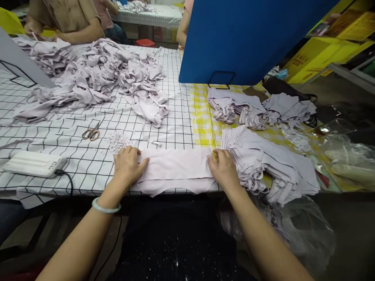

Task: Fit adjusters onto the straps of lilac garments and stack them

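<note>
A pale lilac fabric piece [177, 164] lies spread out at the table's front edge, its lower layer curving over the edge. At its left end my left hand [128, 164] pinches it, thumb lying on top and fingers curled. My right hand [223, 166] is closed on the opposite end in the same way. Right beside my right hand is a stack of similar fabric pieces [272, 156] with narrow straps hanging at its front. To the upper left of the fabric, near my left hand, is a heap of tiny thread clippings [117, 141].
Scissors [92, 132] and a white power bank [35, 164] with a cable lie on the left. Behind them is a large fabric pile [102, 74]. A blue panel [234, 39] stands behind a second stack [258, 105]. A co-worker [64, 19] sits across the table.
</note>
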### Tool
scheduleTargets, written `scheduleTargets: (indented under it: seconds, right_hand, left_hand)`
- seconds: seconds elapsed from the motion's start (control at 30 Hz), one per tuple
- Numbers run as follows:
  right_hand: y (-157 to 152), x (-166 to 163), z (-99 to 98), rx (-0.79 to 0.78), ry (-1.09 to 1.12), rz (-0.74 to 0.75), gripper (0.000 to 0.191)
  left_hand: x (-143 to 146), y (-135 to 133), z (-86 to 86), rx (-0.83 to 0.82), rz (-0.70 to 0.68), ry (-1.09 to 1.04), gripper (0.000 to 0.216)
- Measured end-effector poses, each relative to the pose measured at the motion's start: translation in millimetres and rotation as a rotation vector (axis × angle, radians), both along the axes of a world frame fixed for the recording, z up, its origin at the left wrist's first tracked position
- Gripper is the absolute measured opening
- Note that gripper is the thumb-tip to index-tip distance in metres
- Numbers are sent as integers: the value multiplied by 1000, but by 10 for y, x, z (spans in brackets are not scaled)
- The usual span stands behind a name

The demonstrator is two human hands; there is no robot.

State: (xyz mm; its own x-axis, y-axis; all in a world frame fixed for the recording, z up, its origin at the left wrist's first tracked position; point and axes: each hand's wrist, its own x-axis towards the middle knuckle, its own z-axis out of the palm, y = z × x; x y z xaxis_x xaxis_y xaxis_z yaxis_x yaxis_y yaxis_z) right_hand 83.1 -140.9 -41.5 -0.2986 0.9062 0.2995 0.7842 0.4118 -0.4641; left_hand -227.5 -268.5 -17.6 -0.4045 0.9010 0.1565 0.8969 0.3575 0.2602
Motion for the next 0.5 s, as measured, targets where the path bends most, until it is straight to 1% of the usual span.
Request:
scheduleTargets:
  seconds: [0.03, 0.1, 0.23, 0.27, 0.37, 0.43, 0.5]
  right_hand:
    - [69, -34, -33, -22, -24, -29, 21]
    - [175, -53, -100, -47, -29, -45, 22]
    - [249, 29, -189, -40, 65, -37, 25]
    - [247, 41, -197, -40, 68, -27, 25]
    - [224, 16, -199, -60, 19, -21, 25]
    - [212, -24, -191, -81, -34, -43, 27]
    - [208, -40, -181, -98, -56, -45, 28]
  left_hand:
    - [-22, 62, 5, -26, 2, -15, 16]
    - [-65, 119, 24, -24, -5, -51, 15]
    - [-63, 17, 66, 88, 92, 13, 11]
    - [-34, -17, 67, 107, 93, 35, 10]
    - [76, -64, 41, 79, 17, 66, 4]
    - [115, -60, 5, 48, -26, 71, 7]
    - [94, -62, -33, 83, -9, 38, 10]
